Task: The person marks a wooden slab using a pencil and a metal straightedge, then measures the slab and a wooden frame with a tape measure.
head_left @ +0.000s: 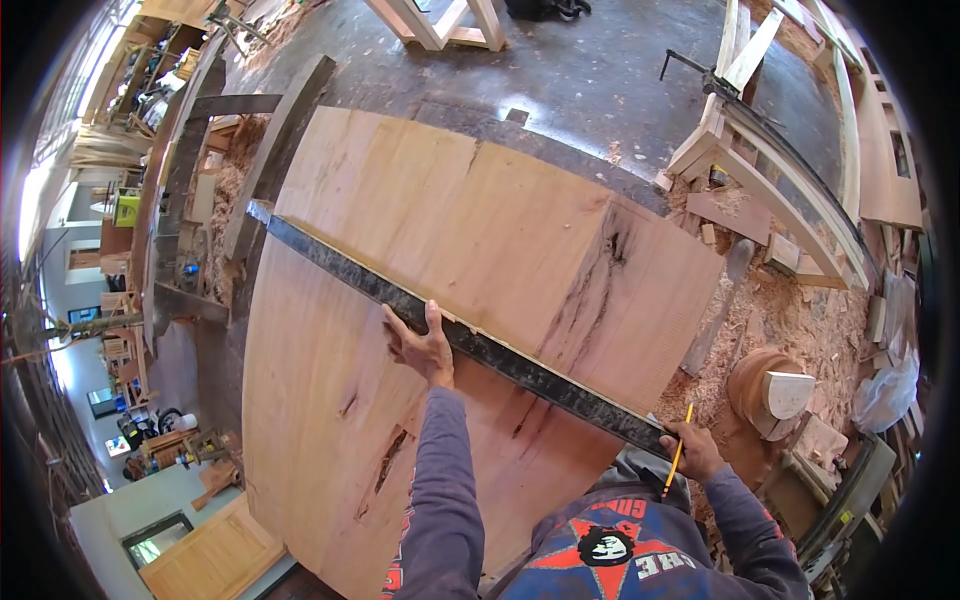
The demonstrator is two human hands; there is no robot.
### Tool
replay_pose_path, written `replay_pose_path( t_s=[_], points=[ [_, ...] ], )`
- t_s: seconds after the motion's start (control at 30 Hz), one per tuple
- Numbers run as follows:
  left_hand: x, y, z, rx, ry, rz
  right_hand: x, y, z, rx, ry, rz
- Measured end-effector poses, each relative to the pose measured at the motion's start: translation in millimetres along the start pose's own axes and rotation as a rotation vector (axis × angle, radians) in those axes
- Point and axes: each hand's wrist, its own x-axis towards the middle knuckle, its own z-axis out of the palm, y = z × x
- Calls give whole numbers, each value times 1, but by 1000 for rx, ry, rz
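Note:
A long dark straightedge (500, 358) lies diagonally across a wide wooden panel (430, 210) with dark cracks and knots. My left hand (422, 345) rests against the straightedge near its middle, fingers spread, thumb and fingertips touching its edge. At the straightedge's near right end, my right hand (695, 450) has its fingers wrapped round a yellow pencil (680, 450) and also touches the end of the straightedge. The far end of the straightedge reaches the panel's left edge.
Wooden frames (770, 170) stand at the upper right above wood shavings (790, 320). A round wooden piece (752, 385) sits at the right. Dark beams (285, 150) stand beyond the panel's left edge. A light wooden board (215, 552) is at the lower left.

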Motion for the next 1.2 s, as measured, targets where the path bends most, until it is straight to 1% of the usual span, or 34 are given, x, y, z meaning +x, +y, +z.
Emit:
replay_pose_path(
  t_s=[0.17, 1.2],
  points=[
    [1, -4, 1, 24, 6, 6, -1, 5, 3, -12, 8, -24],
    [0, -1, 0, 31, 15, 14, 0, 2, 1, -34, 9, -12]
  ],
)
